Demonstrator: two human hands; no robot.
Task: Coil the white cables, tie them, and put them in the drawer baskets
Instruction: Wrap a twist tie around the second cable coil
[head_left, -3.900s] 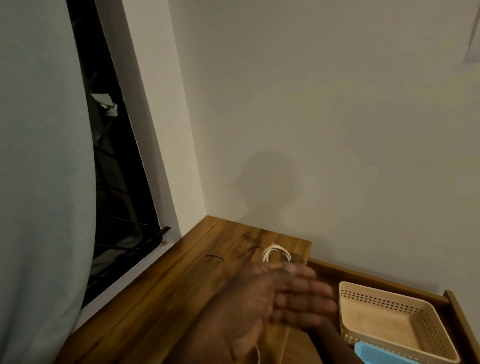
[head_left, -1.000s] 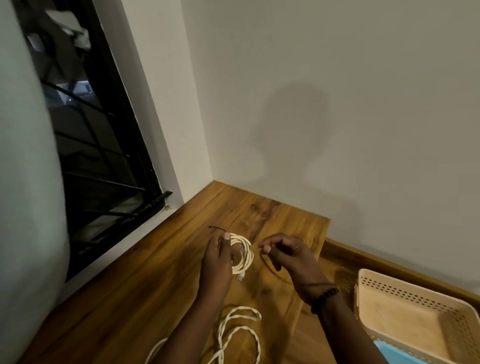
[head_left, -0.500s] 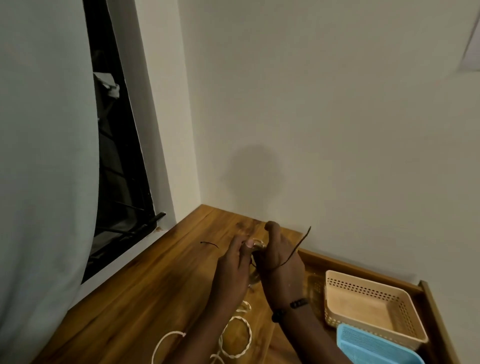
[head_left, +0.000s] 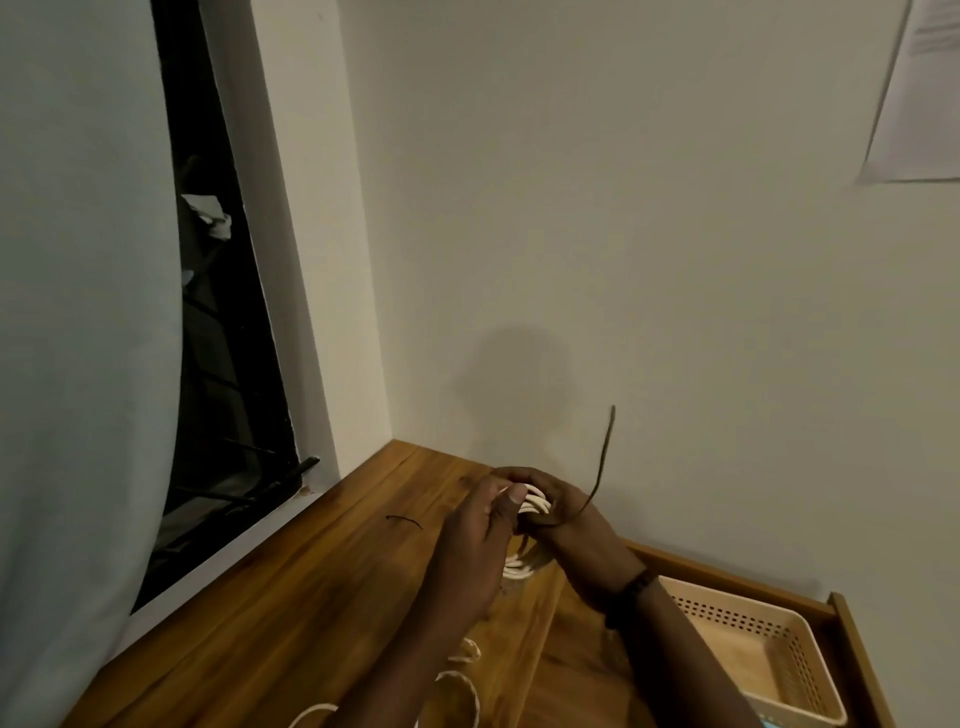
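Since half a second ago, the dark tie (head_left: 602, 462) has been swung upright against the wall. Near the desk's (head_left: 260, 613) far edge, the coiled white cable (head_left: 535, 506) is pinched by the left hand (head_left: 470, 551) and gripped by the right hand (head_left: 571, 525). A beige basket (head_left: 769, 660) is seen in the drawer (head_left: 857, 665), bottom right

Glossy wood desk (head_left: 291, 618), perforated plastic basket (head_left: 774, 670), matt wall (head_left: 623, 234)

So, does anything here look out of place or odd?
Only small things: a spare dark tie lies alone on the wooden top, and a loose white cable is sprawled uncoiled near its front edge. Nothing looks damaged.
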